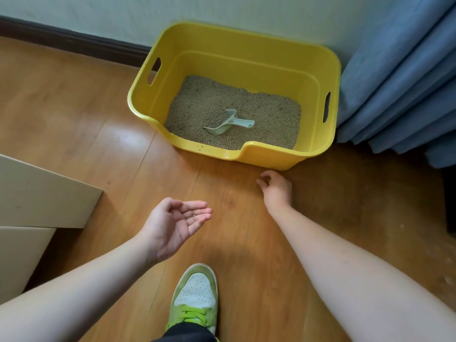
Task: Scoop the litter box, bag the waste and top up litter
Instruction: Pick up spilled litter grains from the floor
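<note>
Litter box [318,154], a yellow tub with handle slots, sits on the wooden floor [74,114] against the pale wall [98,13], just beside blue curtains [399,82]. Cardboard boxes [37,193] stand at the left. Both bare arms reach forward over the floor. The left hand [172,225] is palm-up, its grip relaxed and cupped, with a few small grains lying on the fingers. The right hand [276,188] hovers low near the box's front lip, thumb and forefinger drawn close; whether that grip pinches anything cannot be told. Grey litter [209,99] covers the box's bottom, and a pale scoop [228,123] lies on it. A green sneaker [195,297] shows below.
</note>
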Demonstrator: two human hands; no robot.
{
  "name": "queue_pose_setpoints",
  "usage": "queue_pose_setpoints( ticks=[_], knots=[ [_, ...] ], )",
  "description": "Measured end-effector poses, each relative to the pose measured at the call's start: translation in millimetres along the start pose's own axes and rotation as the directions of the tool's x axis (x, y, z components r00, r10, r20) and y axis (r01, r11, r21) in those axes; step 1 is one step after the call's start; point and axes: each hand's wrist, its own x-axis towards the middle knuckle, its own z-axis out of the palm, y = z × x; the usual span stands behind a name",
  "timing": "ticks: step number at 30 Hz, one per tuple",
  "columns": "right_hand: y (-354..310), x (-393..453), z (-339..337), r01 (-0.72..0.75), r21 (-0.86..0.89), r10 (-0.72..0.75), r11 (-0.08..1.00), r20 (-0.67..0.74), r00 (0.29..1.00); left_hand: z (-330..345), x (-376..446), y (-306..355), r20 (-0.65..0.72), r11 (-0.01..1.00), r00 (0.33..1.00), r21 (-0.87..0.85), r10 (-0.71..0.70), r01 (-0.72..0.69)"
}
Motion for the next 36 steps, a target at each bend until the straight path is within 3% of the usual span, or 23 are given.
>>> queue_pose_setpoints(
  ticks=[8,13,15,17,19,21,23,29,36],
  knots=[
    [-7.7,0.6,-6.4,0.000,-0.101,0.001,0.995,0.008,1.000,7.0,2.8,3.4,0.042,1.000,0.999,0.013,-0.023,0.023],
    [-7.4,-21.1,-19.1,0.075,0.067,-0.078,0.995,0.050,0.996,6.1,10.4,2.3,0.038,1.000,0.999,0.015,-0.024,0.024],
    [-4.5,-35.5,-25.0,-0.031,0.283,-0.001,0.959,0.113,0.994,4.7,14.1,-1.8,0.039,1.000,0.999,0.001,-0.023,0.023],
    [-0.8,-49.7,-31.2,-0.301,0.579,0.140,0.758,0.307,0.941,5.0,18.6,-7.7,0.030,1.000,0.999,-0.005,-0.022,0.022],
    [8.1,-66.3,-38.8,-0.544,0.734,0.152,0.407,0.532,0.833,10.1,21.8,-15.7,0.030,0.999,0.999,-0.001,-0.034,0.034],
    [20.4,-80.6,-44.6,-0.643,0.754,0.056,0.130,0.642,0.764,20.1,25.1,-24.7,0.049,0.999,0.998,0.006,-0.046,0.046],
    [34.4,-92.9,-49.4,-0.663,0.747,-0.013,-0.036,0.663,0.748,34.4,27.2,-34.6,0.073,0.998,0.996,0.022,-0.060,0.058],
    [67.9,-109.6,-69.9,-0.487,0.859,0.100,-0.159,0.504,0.858,72.3,28.8,-58.8,0.172,0.986,0.978,0.139,-0.115,0.091],
    [104.5,-129.7,-101.3,-0.564,0.778,-0.018,-0.277,0.583,0.812,99.5,33.6,-87.7,0.222,0.931,0.951,0.342,-0.214,0.130]
  ],
)
